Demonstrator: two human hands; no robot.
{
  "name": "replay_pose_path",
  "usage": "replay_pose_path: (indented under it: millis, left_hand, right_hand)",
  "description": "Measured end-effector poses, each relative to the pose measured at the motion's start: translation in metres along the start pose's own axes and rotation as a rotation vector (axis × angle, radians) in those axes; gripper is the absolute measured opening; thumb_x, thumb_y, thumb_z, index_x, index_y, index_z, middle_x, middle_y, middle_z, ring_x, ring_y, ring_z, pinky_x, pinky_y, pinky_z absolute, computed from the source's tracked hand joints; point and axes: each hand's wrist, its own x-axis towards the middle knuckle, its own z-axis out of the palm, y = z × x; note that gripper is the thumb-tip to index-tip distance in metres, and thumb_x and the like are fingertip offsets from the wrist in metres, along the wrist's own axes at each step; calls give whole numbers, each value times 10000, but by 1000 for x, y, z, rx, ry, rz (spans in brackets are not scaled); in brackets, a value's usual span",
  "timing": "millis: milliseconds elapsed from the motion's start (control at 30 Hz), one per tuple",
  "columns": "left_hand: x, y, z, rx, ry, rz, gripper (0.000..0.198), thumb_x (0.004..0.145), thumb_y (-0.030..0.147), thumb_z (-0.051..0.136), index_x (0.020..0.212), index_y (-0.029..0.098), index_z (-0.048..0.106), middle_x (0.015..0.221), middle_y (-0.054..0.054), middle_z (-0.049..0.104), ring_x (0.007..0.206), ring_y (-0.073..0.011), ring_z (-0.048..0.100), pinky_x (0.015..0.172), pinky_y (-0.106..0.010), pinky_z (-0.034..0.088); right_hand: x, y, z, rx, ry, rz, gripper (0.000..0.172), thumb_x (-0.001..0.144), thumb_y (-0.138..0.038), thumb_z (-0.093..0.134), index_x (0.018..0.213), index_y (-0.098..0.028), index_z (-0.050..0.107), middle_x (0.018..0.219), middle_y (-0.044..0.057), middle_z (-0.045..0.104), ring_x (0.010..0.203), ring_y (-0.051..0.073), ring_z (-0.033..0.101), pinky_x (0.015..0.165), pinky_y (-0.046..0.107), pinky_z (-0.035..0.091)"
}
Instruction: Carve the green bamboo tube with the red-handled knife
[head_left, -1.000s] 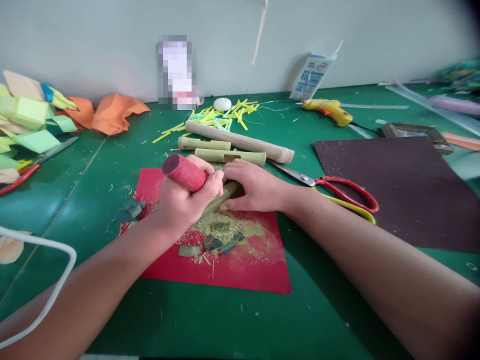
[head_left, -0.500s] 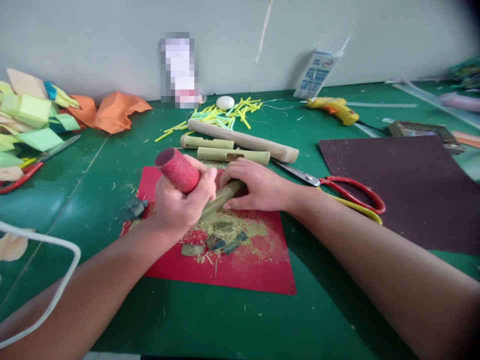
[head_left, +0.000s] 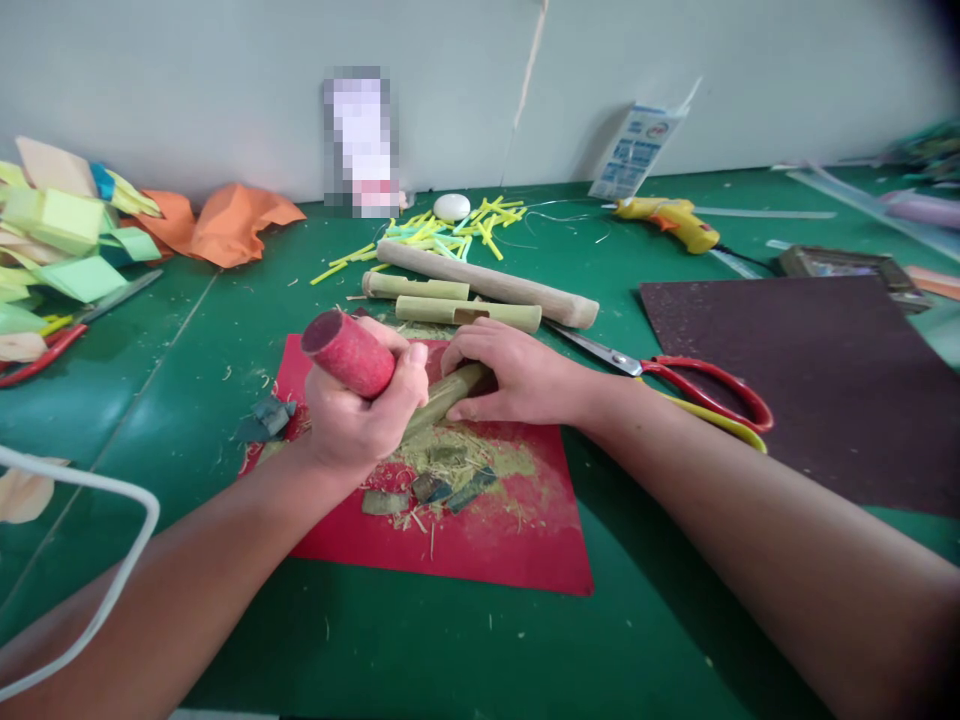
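Pale olive-green bamboo tube (head_left: 444, 400) is the star here, sitting over a flat red sheet (head_left: 502, 560) in the middle of a glossy green counter (head_left: 420, 660). Its long axis runs on a slant, near left to far right, with one hand at each end of the stretch you can see. The right hand (head_left: 517, 378) is clearly the closer one: fingers arched over the far right end, thumb along the near side, so that grip is on the tube itself. The left hand (head_left: 358, 425) is wrapped around a stubby red cylindrical handle (head_left: 349, 352), its butt end tipped up toward the left. From that grip the tube lies off to the right. Whatever's on the business end is hidden, so I can't tell if it's touching the bamboo.

Texture-wise, the tube is rounded with faint lengthwise streaks. The sheet's a mess: straw-coloured shavings and powder (head_left: 480, 450), plus some dark green chips (head_left: 472, 490) on the near side. Just beyond the hands there's a pale yellow-green bamboo piece with a squarish notch (head_left: 427, 310), another short bamboo piece (head_left: 420, 287) beside it, and farther back a long greyish wooden rod (head_left: 510, 287), matte and rounded. Metal scissors with red and yellow handles (head_left: 626, 363) lie to the right, blades pointing far left.
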Motion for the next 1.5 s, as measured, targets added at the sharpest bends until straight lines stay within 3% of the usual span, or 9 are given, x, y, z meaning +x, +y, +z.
replay_pose_path:
  millis: [267, 400, 467, 633, 900, 1267, 1500]
  left_hand:
    - [-2, 0, -2, -10, 30, 44, 202, 893, 321, 627, 719, 238, 565, 551, 39, 606, 450, -118, 569, 499, -296, 521]
    - [0, -2, -2, -85, 66, -20, 293, 931, 449, 604, 736, 239, 547, 580, 39, 648, 399, -99, 517, 417, -280, 449]
    - [2, -5, -2, -130, 27, -78, 301, 940, 474, 605, 759, 236, 568, 632, 32, 681, 376, -86, 490, 377, -272, 413]
    - [8, -11, 1, -235, -85, -114, 248, 911, 418, 683, 777, 216, 630, 659, 9, 704, 405, -85, 536, 388, -246, 442]
    - [10, -12, 1, -197, -131, -134, 201, 893, 378, 715, 817, 212, 632, 713, 9, 733, 452, -83, 575, 461, -236, 501]
    - [7, -12, 1, -204, -146, -187, 167, 886, 341, 710, 844, 209, 617, 753, 2, 738, 467, -83, 572, 456, -225, 501]
    - [14, -3, 4, -95, -176, -194, 109, 854, 253, 698, 801, 206, 616, 726, 13, 726, 518, -90, 598, 484, -211, 490]
  right_hand:
    - [0, -1, 0, -2, -1, 13, 324, 747, -392, 808, 905, -189, 611, 969, 55, 665, 916, 219, 551, 853, 358, 394]
    - [0, -1, -1, 15, -7, 22, 319, 730, -373, 822, 877, -189, 606, 943, 45, 660, 895, 210, 548, 830, 346, 394]
    - [1, 0, -1, 23, -6, 24, 327, 723, -375, 827, 889, -184, 621, 929, 40, 660, 889, 209, 546, 815, 342, 394]
    - [2, 3, 1, 30, 7, 15, 381, 689, -389, 849, 929, -174, 646, 938, 37, 668, 878, 207, 543, 786, 333, 386]
    - [3, 0, 1, -4, 8, 39, 393, 680, -387, 849, 933, -167, 644, 918, 40, 637, 874, 213, 538, 789, 337, 386]
    - [2, 1, 1, -15, 10, 40, 390, 679, -403, 848, 928, -181, 644, 928, 40, 649, 874, 213, 538, 780, 335, 387]
    - [2, 0, 2, -10, 14, 71, 418, 667, -387, 853, 963, -179, 643, 965, 51, 655, 916, 231, 554, 802, 352, 405]
